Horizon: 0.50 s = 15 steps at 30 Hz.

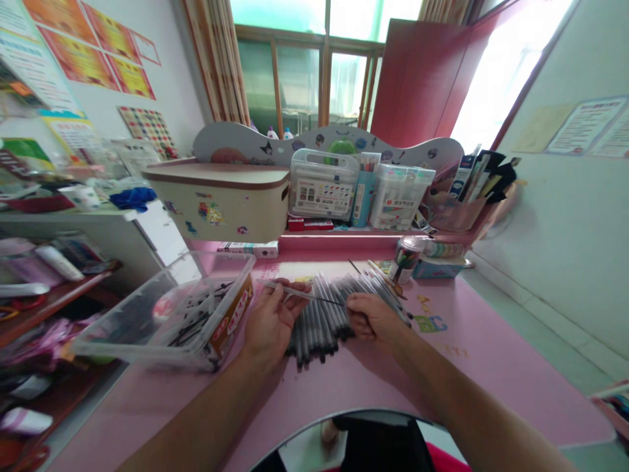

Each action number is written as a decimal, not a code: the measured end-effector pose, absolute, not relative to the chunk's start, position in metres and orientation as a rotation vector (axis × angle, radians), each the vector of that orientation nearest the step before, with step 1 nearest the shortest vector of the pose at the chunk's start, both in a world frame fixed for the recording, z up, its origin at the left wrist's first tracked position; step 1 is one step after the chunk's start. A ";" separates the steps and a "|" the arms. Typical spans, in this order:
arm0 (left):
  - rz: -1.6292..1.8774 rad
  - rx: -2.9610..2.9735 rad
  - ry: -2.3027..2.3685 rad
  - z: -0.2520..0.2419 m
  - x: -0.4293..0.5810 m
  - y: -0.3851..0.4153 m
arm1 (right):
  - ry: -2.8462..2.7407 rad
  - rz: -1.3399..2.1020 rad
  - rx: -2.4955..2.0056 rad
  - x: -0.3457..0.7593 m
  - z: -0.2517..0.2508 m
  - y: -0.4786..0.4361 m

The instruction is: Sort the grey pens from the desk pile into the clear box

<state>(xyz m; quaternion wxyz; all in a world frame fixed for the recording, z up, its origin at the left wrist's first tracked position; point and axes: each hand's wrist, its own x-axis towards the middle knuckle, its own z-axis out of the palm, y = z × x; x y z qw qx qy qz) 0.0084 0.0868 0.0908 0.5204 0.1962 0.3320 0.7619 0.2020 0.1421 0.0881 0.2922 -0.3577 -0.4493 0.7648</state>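
The half-curled left hand (269, 322) is holding a slim translucent tube (297, 292); the clenched right hand (369, 316), a thin black rod (331, 301).

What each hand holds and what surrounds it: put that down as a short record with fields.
Left hand: holds a transparent tube
Right hand: closed on a thin dark rod
Rod and tube: roughly in line; whether joined is unclear
By the hands: dark-ended tubes laid on the pink desk
To the left: plastic bin holding dark slim pieces
Behind: lidded box with stickers
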 end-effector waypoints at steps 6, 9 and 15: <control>1.884 0.420 0.770 0.093 0.005 0.086 | -0.923 1.631 -0.965 0.202 0.090 0.150; 1.622 0.534 0.811 0.093 0.021 0.077 | -1.108 1.558 -0.936 0.195 0.088 0.139; 1.450 0.485 0.784 0.088 0.039 0.072 | -1.740 1.381 -0.794 0.188 0.086 0.113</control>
